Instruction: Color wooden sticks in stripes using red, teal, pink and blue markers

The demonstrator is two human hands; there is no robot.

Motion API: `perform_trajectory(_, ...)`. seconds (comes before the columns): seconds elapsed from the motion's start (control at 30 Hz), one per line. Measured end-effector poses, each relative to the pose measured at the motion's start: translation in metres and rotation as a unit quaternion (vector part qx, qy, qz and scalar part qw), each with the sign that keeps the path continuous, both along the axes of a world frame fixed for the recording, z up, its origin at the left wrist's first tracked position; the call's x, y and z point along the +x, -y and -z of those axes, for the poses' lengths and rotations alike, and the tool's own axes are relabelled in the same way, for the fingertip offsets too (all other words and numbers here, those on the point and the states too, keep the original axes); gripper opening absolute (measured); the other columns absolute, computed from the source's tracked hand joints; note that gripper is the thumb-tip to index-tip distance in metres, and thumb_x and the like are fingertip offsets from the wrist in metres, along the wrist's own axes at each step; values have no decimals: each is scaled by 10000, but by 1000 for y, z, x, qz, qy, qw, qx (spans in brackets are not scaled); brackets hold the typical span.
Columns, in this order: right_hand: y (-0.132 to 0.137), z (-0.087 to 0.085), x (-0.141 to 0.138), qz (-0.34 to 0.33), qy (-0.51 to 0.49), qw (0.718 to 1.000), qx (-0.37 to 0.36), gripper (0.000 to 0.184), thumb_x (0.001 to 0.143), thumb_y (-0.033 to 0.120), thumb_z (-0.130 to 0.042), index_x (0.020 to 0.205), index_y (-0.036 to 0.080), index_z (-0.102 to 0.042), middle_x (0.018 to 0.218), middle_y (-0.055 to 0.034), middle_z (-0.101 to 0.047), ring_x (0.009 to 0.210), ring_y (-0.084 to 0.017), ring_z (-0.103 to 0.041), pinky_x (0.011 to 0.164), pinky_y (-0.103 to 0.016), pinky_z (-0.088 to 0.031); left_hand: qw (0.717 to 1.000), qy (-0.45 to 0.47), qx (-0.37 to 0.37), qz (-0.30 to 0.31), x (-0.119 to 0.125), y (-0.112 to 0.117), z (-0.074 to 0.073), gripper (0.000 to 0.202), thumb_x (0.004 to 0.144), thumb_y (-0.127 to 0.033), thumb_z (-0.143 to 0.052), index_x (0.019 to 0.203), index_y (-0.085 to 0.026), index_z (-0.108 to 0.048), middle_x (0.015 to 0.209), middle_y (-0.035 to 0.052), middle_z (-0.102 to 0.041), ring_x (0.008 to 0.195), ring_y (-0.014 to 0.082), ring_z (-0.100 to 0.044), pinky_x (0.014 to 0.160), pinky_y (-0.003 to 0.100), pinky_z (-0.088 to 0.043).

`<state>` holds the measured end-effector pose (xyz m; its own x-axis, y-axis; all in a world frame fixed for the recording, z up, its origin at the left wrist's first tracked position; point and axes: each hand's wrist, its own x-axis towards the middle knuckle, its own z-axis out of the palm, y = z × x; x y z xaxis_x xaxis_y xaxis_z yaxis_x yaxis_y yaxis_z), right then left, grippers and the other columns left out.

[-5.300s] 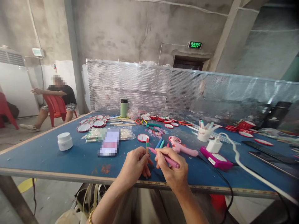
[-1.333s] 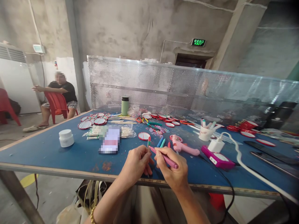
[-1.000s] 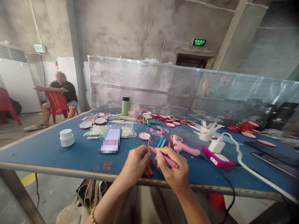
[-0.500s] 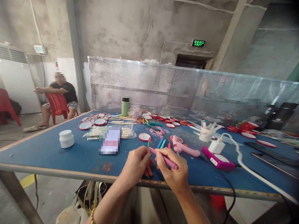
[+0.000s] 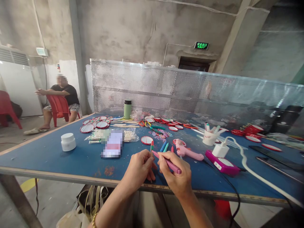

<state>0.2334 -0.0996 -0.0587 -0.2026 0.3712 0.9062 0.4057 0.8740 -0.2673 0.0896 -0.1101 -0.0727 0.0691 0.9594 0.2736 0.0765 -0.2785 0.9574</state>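
L grip (image 5: 139, 164) closed, thumb + index pinching a thin flat stick (image 5: 152, 145). Stick approx. upright, poking up out of the pinch, red end on top, green band below; lower part mostly hidden by fingers. L forearm slants up to the right from bottom edge, gold-col. bracelet (image 5: 94, 220) on it, back of hand up, other fingers curled under. Just R of stick: pink marker (image 5: 175, 167), tilted, tip up-left by the green band; can't tell if it's touching. R grip (image 5: 181, 177) closed on marker pen-style, forearm slanting up-left from bottom. Hands are close tog. over near edge of bench (image 5: 85, 164). Behind them, L to R: red-rimmed disc (image 5: 146, 140), blue marker (image 5: 163, 146), teal marker (image 5: 166, 147), pink glue gun (image 5: 191, 154).
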Motion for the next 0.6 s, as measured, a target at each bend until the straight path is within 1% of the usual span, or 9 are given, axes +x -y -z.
perform_trajectory(0.13,-1,1,0,6,-1,1000,-1,129,923,163,-556,876,198,-672,710,0,-715,580,-114,-666,580,-214,-525,1000,0,-2,-1,0,1,-1,190,888,-284,-484,723,-190,-505,469,-46,-581,375,102,-577,383,157,-428)
perform_trajectory(0.43,0,0,0,8,0,1000,7,126,919,154,-559,874,197,-668,712,-3,-717,594,-122,-673,598,-220,-528,1000,-2,-1,0,0,-1,1,238,907,-330,-485,720,-185,-514,467,-36,-583,377,109,-576,377,165,-423)
perform_trajectory(0.6,0,0,0,5,5,1000,7,126,916,143,-561,875,196,-667,716,1,-718,594,-121,-678,595,-215,-526,1000,1,-2,0,1,0,1,231,905,-310,-477,710,-188,-502,462,-39,-582,371,103,-564,381,165,-425)
